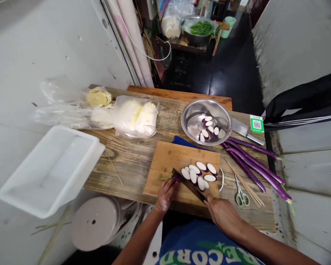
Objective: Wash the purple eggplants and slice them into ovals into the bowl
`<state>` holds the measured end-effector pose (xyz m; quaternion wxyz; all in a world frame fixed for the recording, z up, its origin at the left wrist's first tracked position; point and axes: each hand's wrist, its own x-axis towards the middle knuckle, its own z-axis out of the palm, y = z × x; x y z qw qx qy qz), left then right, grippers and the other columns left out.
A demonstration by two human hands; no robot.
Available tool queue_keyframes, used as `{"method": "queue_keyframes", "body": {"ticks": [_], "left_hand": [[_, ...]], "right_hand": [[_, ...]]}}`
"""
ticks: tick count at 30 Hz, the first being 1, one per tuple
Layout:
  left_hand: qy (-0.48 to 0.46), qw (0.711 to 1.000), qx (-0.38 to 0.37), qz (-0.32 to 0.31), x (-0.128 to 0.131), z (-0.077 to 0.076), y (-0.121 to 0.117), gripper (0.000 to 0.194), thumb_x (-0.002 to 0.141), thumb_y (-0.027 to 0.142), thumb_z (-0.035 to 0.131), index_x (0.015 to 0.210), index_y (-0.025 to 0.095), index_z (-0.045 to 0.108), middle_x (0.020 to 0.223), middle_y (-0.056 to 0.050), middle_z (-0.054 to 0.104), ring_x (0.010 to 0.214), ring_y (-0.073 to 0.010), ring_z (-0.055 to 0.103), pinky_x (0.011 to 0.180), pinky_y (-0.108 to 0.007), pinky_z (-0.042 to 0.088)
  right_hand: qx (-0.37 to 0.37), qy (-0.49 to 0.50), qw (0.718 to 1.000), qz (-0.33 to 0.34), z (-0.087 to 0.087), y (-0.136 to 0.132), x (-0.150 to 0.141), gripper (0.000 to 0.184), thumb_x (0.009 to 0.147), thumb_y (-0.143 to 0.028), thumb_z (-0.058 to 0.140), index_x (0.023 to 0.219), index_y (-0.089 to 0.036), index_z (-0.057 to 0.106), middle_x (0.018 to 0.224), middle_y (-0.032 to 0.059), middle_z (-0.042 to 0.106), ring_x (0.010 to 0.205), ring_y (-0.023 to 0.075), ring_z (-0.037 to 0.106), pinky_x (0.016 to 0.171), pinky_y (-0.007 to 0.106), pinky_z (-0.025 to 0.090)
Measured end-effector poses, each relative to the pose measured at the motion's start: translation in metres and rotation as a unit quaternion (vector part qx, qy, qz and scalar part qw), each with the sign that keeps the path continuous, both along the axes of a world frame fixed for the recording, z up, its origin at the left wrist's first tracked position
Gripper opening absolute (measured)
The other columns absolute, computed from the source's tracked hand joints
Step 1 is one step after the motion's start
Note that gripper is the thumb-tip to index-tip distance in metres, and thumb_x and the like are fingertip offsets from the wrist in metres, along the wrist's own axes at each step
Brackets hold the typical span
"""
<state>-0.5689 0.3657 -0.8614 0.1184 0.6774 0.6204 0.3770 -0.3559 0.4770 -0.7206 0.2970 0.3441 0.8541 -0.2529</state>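
A wooden cutting board (168,162) lies on the plank table, with several oval eggplant slices (200,173) on its right half. My left hand (165,194) is closed on the short stem end of an eggplant (175,178) on the board. A dark knife (189,185) is gripped in my right hand (222,212), its blade set across that eggplant end. A steel bowl (193,117) behind the board holds more slices. Whole long purple eggplants (253,165) lie to the right.
A cleaver (244,130) lies beside the bowl. Scissors (241,195) and bamboo skewers (244,182) sit right of the board. Bagged white and yellow food (135,116) is at the table's back left. A white plastic tub (52,169) overhangs the left edge, above a round stool (96,222).
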Motion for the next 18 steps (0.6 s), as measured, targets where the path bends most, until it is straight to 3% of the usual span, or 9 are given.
{"method": "queue_keyframes", "body": {"ticks": [11, 18], "left_hand": [[-0.007, 1.000, -0.022, -0.002, 0.000, -0.004, -0.002, 0.040, 0.091, 0.027, 0.030, 0.128, 0.023, 0.046, 0.116, -0.011, 0.057, 0.109, -0.0232, 0.048, 0.088, -0.040, 0.043], [-0.013, 1.000, -0.013, -0.015, 0.001, 0.000, -0.001, 0.040, 0.091, 0.027, 0.032, 0.127, 0.020, 0.047, 0.112, -0.012, 0.058, 0.104, -0.0227, 0.050, 0.086, -0.039, 0.044]], "right_hand": [[-0.019, -0.001, 1.000, -0.015, -0.001, 0.000, -0.006, 0.025, 0.091, -0.019, 0.032, 0.092, -0.010, 0.055, 0.074, 0.0109, 0.069, 0.066, 0.0218, 0.066, 0.051, 0.027, 0.033], [0.016, -0.012, 1.000, -0.020, -0.027, 0.001, -0.040, 0.027, 0.092, -0.024, 0.031, 0.093, -0.010, 0.053, 0.073, 0.0131, 0.068, 0.067, 0.0222, 0.066, 0.050, 0.026, 0.034]]}}
